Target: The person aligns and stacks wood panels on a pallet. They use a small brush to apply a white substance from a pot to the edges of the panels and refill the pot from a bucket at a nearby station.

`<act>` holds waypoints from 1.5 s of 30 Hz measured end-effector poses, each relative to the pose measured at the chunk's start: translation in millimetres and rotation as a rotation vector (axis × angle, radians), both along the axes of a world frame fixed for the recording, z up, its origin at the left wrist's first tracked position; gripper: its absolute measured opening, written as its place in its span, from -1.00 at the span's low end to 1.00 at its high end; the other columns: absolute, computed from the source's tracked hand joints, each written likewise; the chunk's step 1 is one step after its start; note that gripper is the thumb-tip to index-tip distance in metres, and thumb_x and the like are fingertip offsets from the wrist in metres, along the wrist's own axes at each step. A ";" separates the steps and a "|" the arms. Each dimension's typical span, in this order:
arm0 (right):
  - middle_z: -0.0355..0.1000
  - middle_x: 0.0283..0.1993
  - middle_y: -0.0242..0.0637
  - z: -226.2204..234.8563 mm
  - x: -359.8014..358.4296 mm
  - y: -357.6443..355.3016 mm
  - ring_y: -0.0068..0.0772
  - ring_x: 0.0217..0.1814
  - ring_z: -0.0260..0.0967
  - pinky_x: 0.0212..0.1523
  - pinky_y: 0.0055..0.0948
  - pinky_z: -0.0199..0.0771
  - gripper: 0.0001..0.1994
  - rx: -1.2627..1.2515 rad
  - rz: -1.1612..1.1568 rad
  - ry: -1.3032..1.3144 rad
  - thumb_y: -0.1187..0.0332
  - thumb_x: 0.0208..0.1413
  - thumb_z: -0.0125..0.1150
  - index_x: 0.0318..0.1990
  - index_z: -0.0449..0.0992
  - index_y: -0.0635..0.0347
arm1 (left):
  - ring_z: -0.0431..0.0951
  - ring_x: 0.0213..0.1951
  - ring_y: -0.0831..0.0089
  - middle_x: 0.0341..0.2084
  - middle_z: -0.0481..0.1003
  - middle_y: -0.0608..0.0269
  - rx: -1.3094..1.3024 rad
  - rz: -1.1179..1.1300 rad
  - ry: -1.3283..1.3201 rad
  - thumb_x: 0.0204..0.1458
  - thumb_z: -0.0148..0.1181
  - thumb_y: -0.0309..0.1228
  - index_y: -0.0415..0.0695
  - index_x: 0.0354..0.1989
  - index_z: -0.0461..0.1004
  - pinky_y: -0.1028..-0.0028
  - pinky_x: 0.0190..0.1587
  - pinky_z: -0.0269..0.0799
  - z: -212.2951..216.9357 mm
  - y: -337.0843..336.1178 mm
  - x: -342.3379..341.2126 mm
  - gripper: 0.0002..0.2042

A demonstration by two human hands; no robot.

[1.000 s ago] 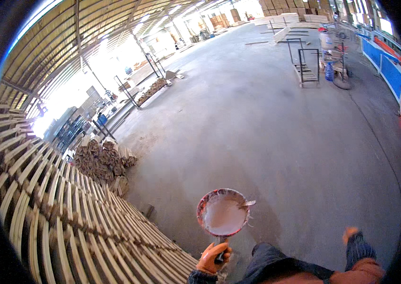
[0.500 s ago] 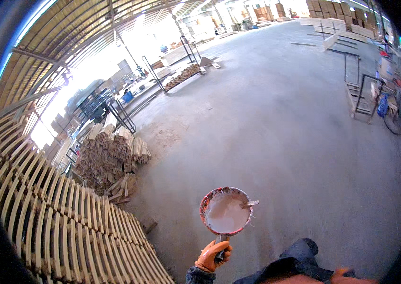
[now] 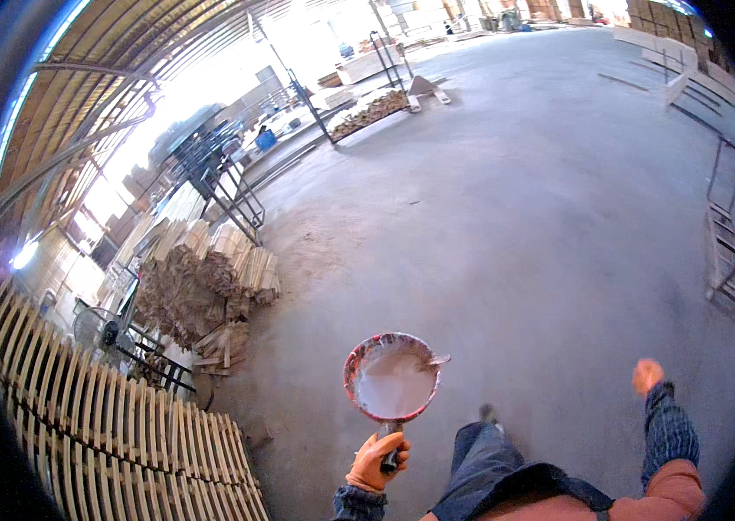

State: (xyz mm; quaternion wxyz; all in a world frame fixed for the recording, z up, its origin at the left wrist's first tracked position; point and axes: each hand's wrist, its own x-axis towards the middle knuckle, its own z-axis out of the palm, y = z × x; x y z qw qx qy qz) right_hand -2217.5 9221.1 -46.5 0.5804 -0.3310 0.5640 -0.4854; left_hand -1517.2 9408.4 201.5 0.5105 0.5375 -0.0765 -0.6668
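My left hand point(image 3: 377, 462), in an orange glove, grips the dark handle of a round red pan point(image 3: 348, 382) out in front of me. A pale pinkish, thick-looking liquid point(image 3: 393, 386) lies in the pan, and its rim is smeared. A flat stick-like tool point(image 3: 439, 359) leans over the right side of the rim; its lower end is sunk in the liquid. Off to the right, my right hand point(image 3: 648, 376), gloved in orange too, swings away from my body above the floor. Motion blurs its fingers, and nothing shows in it.
Stacked slatted wood point(image 3: 142, 434) runs along my near left. Beyond it stand a fan point(image 3: 107, 334) and a heap of bundled wood strips point(image 3: 190, 291). A metal frame point(image 3: 237, 204) rises behind the heap. Concrete floor point(image 3: 506, 226) stretches ahead; a metal cart point(image 3: 726, 252) stands at right.
The surroundings have shifted in view as I walk and turn. My right arm has swung forward into view at the right. The pan stays in my left hand, slightly further left.
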 end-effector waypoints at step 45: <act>0.53 -0.39 -0.15 -13.7 200.9 -1256.7 -0.11 -0.37 0.48 -0.36 -0.17 0.48 -0.77 0.641 1.271 1.426 0.23 0.11 0.13 -0.37 0.57 0.21 | 0.49 -0.49 0.54 -0.40 0.51 0.30 -0.301 -0.061 -0.632 0.08 0.23 -0.31 -0.09 -0.16 0.48 0.49 -0.50 0.45 14.7 -1626.7 166.3 -0.79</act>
